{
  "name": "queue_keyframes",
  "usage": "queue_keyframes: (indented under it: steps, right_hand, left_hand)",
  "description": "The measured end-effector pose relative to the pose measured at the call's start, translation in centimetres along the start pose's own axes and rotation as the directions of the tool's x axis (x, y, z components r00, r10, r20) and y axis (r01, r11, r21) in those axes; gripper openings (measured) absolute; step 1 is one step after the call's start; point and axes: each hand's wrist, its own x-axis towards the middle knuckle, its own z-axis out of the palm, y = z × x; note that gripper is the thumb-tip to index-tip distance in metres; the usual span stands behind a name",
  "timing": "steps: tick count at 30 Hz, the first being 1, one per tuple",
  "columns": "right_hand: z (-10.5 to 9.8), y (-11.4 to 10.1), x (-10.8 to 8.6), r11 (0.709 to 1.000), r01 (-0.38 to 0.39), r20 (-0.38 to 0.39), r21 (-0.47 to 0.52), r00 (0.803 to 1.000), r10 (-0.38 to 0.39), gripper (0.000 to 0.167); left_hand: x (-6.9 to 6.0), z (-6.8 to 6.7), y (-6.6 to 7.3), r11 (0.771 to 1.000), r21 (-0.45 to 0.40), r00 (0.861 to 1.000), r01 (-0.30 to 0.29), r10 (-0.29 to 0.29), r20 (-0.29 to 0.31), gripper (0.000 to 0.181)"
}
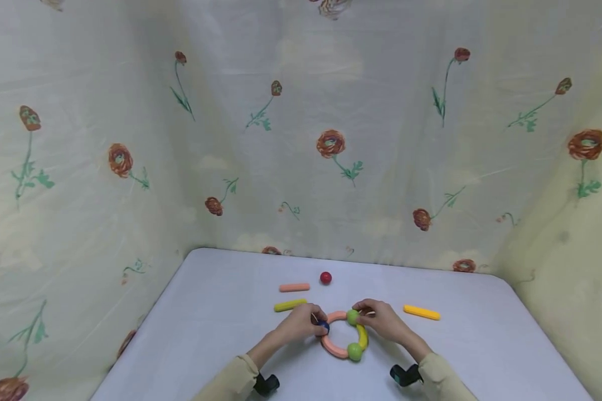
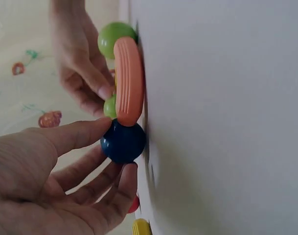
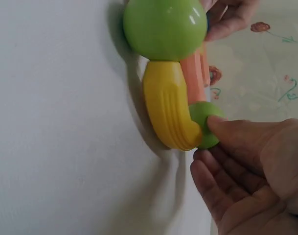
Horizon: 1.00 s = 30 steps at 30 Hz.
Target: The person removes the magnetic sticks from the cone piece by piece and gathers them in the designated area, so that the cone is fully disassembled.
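A ring of curved rods and balls lies on the white table. Its pieces are a yellow curved rod [image 3: 166,103], salmon curved rods [image 2: 129,81], a near green ball [image 1: 354,351], a far green ball [image 1: 352,317] and a dark blue ball [image 2: 123,142]. My left hand [image 1: 300,323] pinches the blue ball at the ring's left, thumb on one side and fingers on the other. On the far right of the ring, my right hand [image 1: 381,318] holds the far green ball between thumb and fingers. The left wrist view shows both hands at the ring.
Behind the ring lie a straight salmon rod [image 1: 294,287], a yellow-green rod [image 1: 290,305] and a red ball [image 1: 325,278]. An orange-yellow rod [image 1: 421,312] lies to the right. A flowered curtain [image 1: 301,184] hangs around the white table [image 1: 205,312].
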Motion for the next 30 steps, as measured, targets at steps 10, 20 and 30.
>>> queue_keyframes:
  steps: [10,20,30]
  right_hand:
    - [-0.3,0.5,0.6,0.997,0.062,0.069,0.045,0.996,-0.065,0.032]
    - [0.6,-0.8,-0.5,0.982,-0.182,-0.107,0.044,0.977,0.185,0.025]
    - [2.1,-0.7,-1.5,0.96,-0.277,-0.174,0.034,0.944,0.279,0.017]
  left_hand:
    - [-1.4,0.5,1.3,0.998,0.034,0.998,0.057,-0.056,-0.035,0.031]
    - [-1.3,1.4,0.8,0.975,0.216,0.994,0.057,-0.075,0.076,0.084]
    - [-1.5,1.8,0.4,0.989,0.139,0.994,0.056,-0.068,0.088,0.082]
